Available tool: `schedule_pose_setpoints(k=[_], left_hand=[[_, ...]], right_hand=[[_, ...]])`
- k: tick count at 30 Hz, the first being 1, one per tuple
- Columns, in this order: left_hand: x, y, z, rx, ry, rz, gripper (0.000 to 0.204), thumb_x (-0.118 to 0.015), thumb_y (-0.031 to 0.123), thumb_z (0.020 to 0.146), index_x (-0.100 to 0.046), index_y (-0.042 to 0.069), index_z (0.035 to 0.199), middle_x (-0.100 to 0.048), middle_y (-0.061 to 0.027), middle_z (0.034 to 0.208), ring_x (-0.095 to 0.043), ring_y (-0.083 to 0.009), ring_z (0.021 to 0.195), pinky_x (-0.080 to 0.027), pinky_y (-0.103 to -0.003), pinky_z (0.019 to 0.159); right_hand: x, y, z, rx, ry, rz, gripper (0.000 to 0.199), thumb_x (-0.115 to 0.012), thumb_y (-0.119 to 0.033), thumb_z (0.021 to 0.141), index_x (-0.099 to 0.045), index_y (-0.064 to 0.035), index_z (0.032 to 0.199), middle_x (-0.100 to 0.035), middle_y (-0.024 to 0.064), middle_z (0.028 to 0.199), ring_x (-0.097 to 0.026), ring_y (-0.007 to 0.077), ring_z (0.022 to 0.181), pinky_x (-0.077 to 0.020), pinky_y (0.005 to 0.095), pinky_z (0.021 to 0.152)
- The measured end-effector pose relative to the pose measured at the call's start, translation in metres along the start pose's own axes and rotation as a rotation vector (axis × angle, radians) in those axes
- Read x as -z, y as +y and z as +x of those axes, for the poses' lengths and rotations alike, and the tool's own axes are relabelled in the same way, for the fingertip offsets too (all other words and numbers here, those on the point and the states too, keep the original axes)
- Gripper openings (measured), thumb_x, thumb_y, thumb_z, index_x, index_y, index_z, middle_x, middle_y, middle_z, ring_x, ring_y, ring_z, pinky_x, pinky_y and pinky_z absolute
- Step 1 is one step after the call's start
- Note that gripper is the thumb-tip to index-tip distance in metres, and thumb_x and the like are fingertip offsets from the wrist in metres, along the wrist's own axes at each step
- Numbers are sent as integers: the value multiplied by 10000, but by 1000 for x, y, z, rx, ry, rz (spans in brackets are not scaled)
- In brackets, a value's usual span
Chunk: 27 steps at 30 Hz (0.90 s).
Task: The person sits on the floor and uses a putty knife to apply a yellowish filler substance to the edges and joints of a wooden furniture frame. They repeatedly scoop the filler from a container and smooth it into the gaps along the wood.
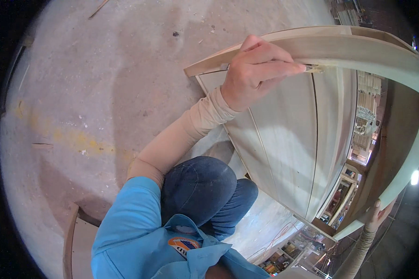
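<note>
A pale, unpainted wooden cabinet with a curved rim rises in front of me, its side panel grooved lengthwise. My left hand pinches a small brush-like tool with a dark neck and a yellowish tip. That tip meets the panel just under the curved top rail; the handle is mostly hidden by my fingers. Farther down on the right, my right hand grips the cabinet's curved edge, with part of the fingers hard to make out.
Stained concrete floor spreads to the left, with a yellow smear and wood slivers. A piece of wooden panelling stands at the lower left. Stacked wood and a cluttered shelf show beyond the cabinet. My bent knees are close to it.
</note>
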<state>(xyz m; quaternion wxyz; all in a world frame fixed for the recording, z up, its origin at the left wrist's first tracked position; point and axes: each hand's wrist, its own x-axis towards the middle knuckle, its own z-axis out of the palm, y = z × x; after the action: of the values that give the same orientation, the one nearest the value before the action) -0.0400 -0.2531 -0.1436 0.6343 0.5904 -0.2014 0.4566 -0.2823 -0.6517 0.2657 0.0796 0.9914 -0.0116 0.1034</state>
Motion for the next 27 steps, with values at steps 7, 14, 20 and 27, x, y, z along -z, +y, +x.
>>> schedule_pose_setpoints(k=[7, 14, 20, 27], left_hand=[[-1, -4, -6, 39, 2, -31, 288, -795, 49, 765, -802, 192, 1016, -696, 56, 912, -606, -110, 780, -390, -294, 781], [1, -1, -5, 55, 59, -26, 282, -798, 58, 777, -811, 184, 1029, -728, 58, 950, -623, -96, 821, -367, -279, 780], [-8, -8, -7, -36, 65, 148, 337, -809, 79, 746, -808, 200, 1061, -718, 65, 981, -576, -86, 774, -359, -266, 778], [2, -6, -16, -7, 52, 142, 327, -798, 66, 753, -806, 193, 1054, -718, 63, 979, -600, -96, 799, -366, -267, 776]], right_hand=[[-1, 4, 3, 5, 7, 7, 754, -594, -333, 1039, -242, 33, 1596, -291, 193, 1636, -304, 281, 1491, -232, 415, 1209], [4, 11, -3, -87, -8, 112, 748, -592, -301, 1041, -225, 21, 1607, -272, 187, 1646, -298, 272, 1494, -230, 405, 1208], [1, 10, 3, -39, -3, 89, 764, -593, -325, 1032, -223, 21, 1605, -272, 192, 1640, -296, 279, 1492, -229, 413, 1212], [-6, -11, 3, -30, 76, -16, 883, -621, -470, 997, -239, 77, 1575, -327, 231, 1600, -334, 303, 1467, -247, 433, 1201]])
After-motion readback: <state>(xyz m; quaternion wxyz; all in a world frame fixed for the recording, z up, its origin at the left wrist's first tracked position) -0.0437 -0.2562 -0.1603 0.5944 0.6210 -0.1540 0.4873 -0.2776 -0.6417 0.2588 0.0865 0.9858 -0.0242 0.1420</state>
